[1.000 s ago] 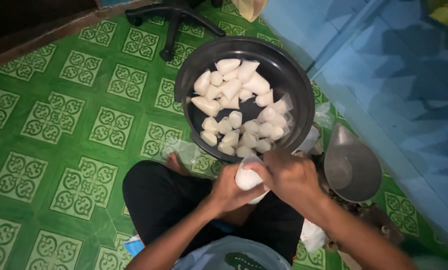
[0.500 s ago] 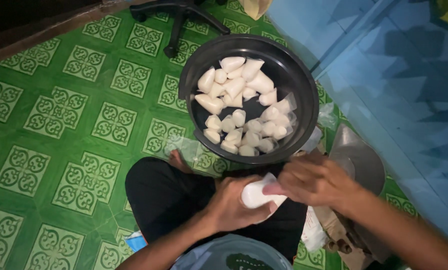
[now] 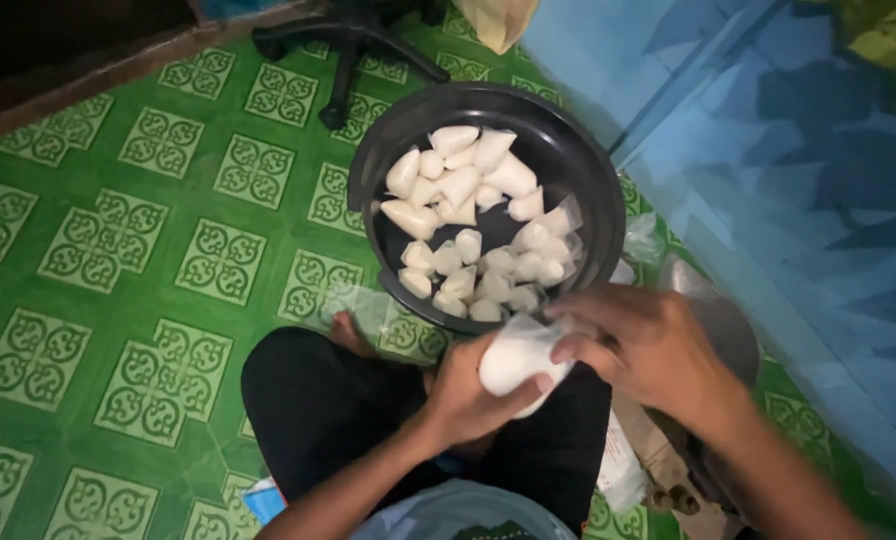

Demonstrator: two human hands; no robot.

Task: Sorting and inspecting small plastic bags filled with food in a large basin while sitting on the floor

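Two hands meet at lower centre over a person's lap: the left hand (image 3: 468, 395) cups a white filled plastic pouch (image 3: 516, 358) from below, steadying it while the right hand (image 3: 640, 345) pinches its top. Above them, a black basin (image 3: 578, 165) on the green tiled floor (image 3: 118, 250) holds many similar pouches (image 3: 468, 235). Objects at lower right are too dim to identify.

A single view is given, taken from a camera worn on the head and aimed steeply down over the lap. The left hand (image 3: 468, 395) and right hand (image 3: 648, 345) are seen close up in the lower middle of the frame. The black basin (image 3: 388, 165) is placed just beyond them, and the green patterned floor (image 3: 118, 250) is spread further out. No second view is supplied for overlap.
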